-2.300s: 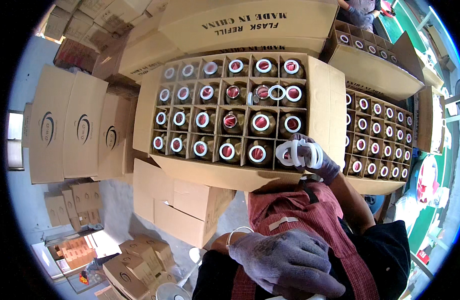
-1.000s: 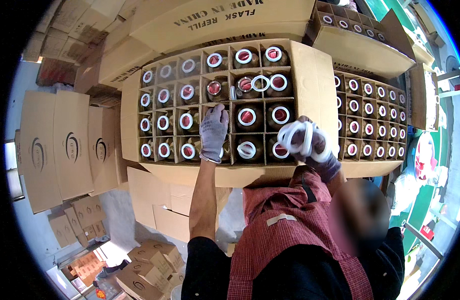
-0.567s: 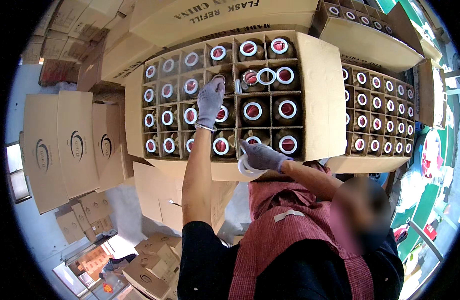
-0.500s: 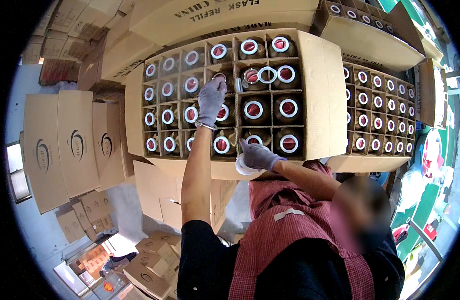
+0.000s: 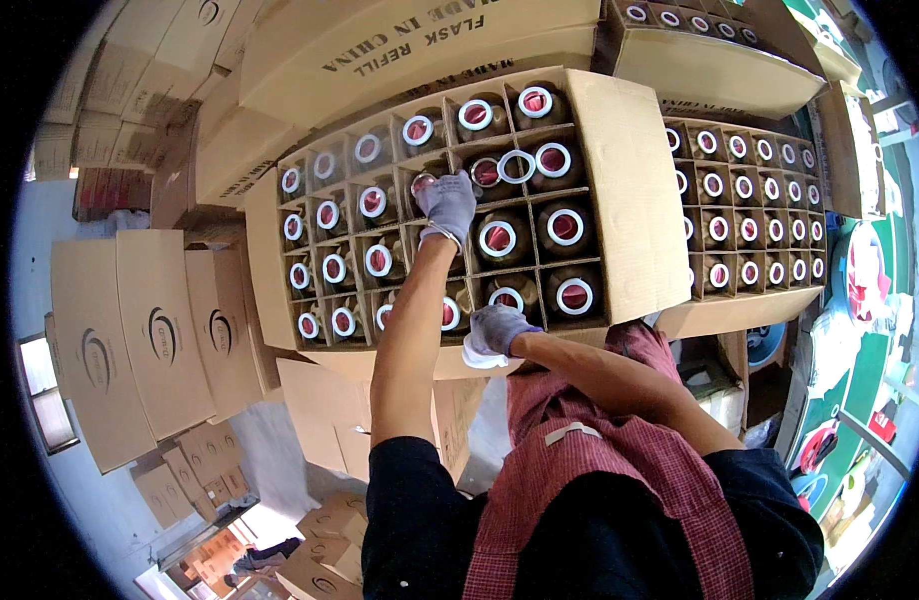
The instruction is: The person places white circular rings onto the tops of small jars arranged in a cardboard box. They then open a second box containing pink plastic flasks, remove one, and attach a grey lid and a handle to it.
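Observation:
A divided cardboard box (image 5: 635, 200) holds several glass flask refills (image 5: 568, 226) standing upright, with white rings on most of their mouths. My gloved left hand (image 5: 448, 205) reaches over the middle of the box, its fingertips pinched at a white ring seen nearly edge-on. Beside those fingers is a flask mouth (image 5: 423, 182) without a white ring. Just right of the hand, another white ring (image 5: 518, 166) lies off centre next to a bare flask mouth (image 5: 485, 172). At the near edge, my gloved right hand (image 5: 502, 329) is closed around several stacked white rings (image 5: 484, 353).
A second divided box of flasks (image 5: 745, 205) stands to the right, with another box (image 5: 715, 65) behind it. A large closed carton (image 5: 420, 45) lies beyond the far edge. Tall cartons (image 5: 140, 340) stand at left. An open flap (image 5: 315, 400) hangs below the near edge.
My left hand has shifted right, off the flask mouth it covered, to the white ring by the divider. My right hand stays at the near edge with its rings. The whole view has turned slightly.

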`<state>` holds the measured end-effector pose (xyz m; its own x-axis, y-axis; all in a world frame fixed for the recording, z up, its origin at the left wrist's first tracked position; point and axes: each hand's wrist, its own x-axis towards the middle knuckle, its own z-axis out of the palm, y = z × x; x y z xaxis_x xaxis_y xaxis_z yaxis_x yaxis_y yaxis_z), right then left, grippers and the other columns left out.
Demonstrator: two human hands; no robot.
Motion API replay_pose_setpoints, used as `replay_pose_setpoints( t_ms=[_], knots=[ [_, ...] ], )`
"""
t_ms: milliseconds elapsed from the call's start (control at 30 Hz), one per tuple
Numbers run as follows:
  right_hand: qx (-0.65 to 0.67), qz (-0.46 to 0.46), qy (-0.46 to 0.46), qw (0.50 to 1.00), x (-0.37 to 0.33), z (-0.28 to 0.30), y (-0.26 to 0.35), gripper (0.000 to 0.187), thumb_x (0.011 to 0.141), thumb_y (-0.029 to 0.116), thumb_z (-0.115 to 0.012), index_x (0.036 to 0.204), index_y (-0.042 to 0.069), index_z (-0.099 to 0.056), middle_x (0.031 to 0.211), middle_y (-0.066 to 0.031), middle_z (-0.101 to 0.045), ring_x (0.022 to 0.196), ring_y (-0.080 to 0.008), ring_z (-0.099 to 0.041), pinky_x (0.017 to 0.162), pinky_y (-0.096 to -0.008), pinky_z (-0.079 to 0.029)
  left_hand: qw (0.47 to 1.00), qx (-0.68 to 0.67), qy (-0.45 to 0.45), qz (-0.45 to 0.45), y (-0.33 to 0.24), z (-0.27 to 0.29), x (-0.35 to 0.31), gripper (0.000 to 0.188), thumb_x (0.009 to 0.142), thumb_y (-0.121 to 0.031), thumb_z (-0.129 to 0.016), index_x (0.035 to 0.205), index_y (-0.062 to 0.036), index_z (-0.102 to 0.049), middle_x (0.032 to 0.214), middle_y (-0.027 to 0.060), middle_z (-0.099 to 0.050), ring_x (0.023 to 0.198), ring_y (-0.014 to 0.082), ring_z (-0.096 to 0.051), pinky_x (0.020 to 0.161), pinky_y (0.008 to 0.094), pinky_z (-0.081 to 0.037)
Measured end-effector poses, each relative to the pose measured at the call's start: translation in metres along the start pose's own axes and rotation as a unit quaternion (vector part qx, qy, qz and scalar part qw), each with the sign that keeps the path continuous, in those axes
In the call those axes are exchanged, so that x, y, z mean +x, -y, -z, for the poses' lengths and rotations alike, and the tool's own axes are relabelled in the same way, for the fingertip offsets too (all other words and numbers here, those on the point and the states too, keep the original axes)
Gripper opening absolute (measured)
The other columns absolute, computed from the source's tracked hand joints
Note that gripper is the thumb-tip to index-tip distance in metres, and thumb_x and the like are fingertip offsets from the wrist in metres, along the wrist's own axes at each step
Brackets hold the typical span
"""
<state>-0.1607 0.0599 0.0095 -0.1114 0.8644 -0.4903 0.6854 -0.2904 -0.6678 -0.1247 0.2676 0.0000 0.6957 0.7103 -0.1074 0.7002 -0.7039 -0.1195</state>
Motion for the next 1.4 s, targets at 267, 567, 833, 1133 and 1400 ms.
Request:
replay_pose_setpoints(
  t_ms=[267,567,833,1133,1400],
  knots=[
    [-0.161,0.033,-0.002,0.986,-0.010,-0.010,0.000,0.025,0.080,0.028,-0.060,0.088,0.008,-0.073,0.086,-0.0137,-0.073,0.078,-0.0326,-0.072,0.051,-0.0518,-0.054,0.967,-0.205,-0.129,0.076,0.048,0.024,0.000,0.028,0.087,-0.030,-0.056,0.101,-0.0059,-0.064,0.095,0.0214,-0.068,0.090,0.0384,-0.064,0.081,0.0471,-0.049],
    [0.364,0.124,-0.013,0.923,-0.111,0.037,-0.040,0.023,0.084,0.018,-0.065,0.100,0.002,-0.059,0.085,-0.0076,-0.068,0.079,-0.0195,-0.068,0.069,-0.0273,-0.053,0.990,-0.099,0.033,0.096,0.087,-0.027,-0.002,0.036,0.088,-0.035,-0.052,0.093,-0.0046,-0.071,0.096,0.0204,-0.069,0.092,0.0392,-0.065,0.081,0.0478,-0.052],
    [0.480,0.038,-0.166,0.861,-0.188,0.084,-0.144,0.041,0.077,0.009,-0.073,0.114,0.003,-0.056,0.106,-0.0042,-0.063,0.092,-0.0106,-0.060,0.081,-0.0231,-0.050,0.996,-0.064,-0.047,-0.026,-0.015,0.052,0.012,0.035,0.088,-0.031,-0.056,0.115,-0.0097,-0.063,0.105,0.0147,-0.066,0.094,0.0308,-0.066,0.081,0.0432,-0.052],
    [0.423,0.024,-0.283,0.860,-0.244,0.092,-0.159,0.016,0.074,0.002,-0.066,0.089,0.007,-0.064,0.090,-0.0078,-0.058,0.082,-0.0230,-0.059,0.075,-0.0302,-0.048,0.956,-0.213,-0.199,-0.032,-0.051,0.041,0.024,0.021,0.091,-0.013,-0.052,0.111,-0.0075,-0.059,0.101,0.0180,-0.061,0.084,0.0364,-0.064,0.072,0.0457,-0.052],
    [0.244,0.131,-0.275,0.921,-0.277,0.111,-0.200,0.017,0.073,0.001,-0.068,0.089,0.008,-0.065,0.091,-0.0089,-0.060,0.083,-0.0255,-0.060,0.075,-0.0325,-0.049,0.989,-0.080,-0.122,-0.023,-0.050,-0.004,-0.034,0.028,0.088,-0.024,-0.058,0.112,-0.0093,-0.062,0.125,0.0129,-0.056,0.108,0.0321,-0.058,0.089,0.0451,-0.049]
  ],
)
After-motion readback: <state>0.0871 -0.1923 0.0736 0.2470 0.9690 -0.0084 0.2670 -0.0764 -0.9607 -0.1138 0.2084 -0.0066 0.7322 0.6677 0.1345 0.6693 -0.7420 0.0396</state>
